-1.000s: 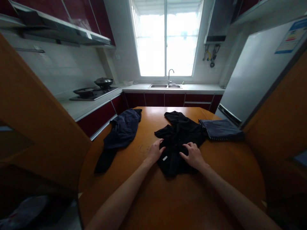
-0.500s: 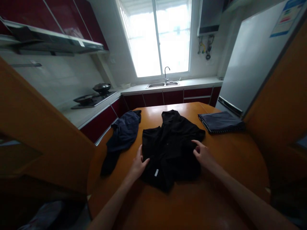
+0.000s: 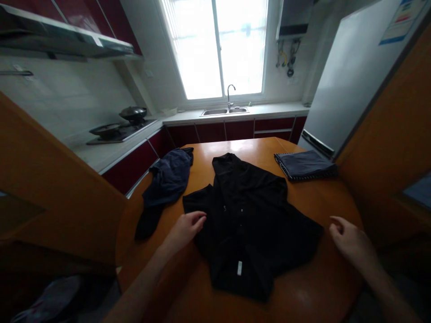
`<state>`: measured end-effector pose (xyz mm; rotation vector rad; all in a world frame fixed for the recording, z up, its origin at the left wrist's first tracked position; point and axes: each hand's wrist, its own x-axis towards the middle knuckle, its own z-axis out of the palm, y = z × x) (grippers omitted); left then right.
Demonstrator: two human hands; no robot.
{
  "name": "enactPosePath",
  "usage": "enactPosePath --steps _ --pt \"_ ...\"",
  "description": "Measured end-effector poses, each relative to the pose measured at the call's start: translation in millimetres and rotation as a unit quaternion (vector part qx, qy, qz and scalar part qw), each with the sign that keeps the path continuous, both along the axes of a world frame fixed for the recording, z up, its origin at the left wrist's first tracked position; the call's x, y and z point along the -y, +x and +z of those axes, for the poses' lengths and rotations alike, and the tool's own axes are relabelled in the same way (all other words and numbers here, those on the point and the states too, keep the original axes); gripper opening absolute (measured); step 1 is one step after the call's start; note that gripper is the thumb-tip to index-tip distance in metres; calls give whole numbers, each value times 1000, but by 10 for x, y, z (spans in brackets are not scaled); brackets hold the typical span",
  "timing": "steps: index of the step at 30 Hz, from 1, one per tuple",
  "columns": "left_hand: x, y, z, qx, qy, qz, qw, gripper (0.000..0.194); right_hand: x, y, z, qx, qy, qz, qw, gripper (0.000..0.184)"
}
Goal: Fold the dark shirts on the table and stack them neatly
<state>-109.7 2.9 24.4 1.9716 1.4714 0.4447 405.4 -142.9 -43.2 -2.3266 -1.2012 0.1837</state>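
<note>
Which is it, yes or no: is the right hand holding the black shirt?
No, table shows between the right hand and the black shirt.

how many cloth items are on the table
3 visible: the navy garment on the left, the black shirt in the middle, the folded grey cloth on the right. Folds may hide more.

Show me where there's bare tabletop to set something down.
Bare table shows between the folded cloth, the black shirt and the right hand. A slimmer strip lies between the blue clothing and the shirt. It is crowded mid-table, where the shirt spreads wide and the left hand is at its side.
</note>
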Motion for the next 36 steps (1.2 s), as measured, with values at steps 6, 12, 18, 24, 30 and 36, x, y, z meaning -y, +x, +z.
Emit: enactPosePath --steps 6,12,18,24,30,36 --pt "-882 -93 -181 -149 215 89 961 43 -339 -580 131 102 65 190 974 45" --pt "-912 -239 -330 -158 172 91 968 34 -427 -636 -50 160 -10 170 972 34" --pt "-764 -639 -185 -126 158 101 974 31 -510 -351 104 67 0 101 993 30" --pt "-619 -986 -32 -197 195 192 942 37 -635 213 173 23 26 21 999 27" --pt "-167 -746 59 -155 283 56 945 36 -374 -296 206 19 121 156 980 25" --pt "314 -414 121 -28 38 -210 977 24 21 -1346 441 -50 38 487 871 22"
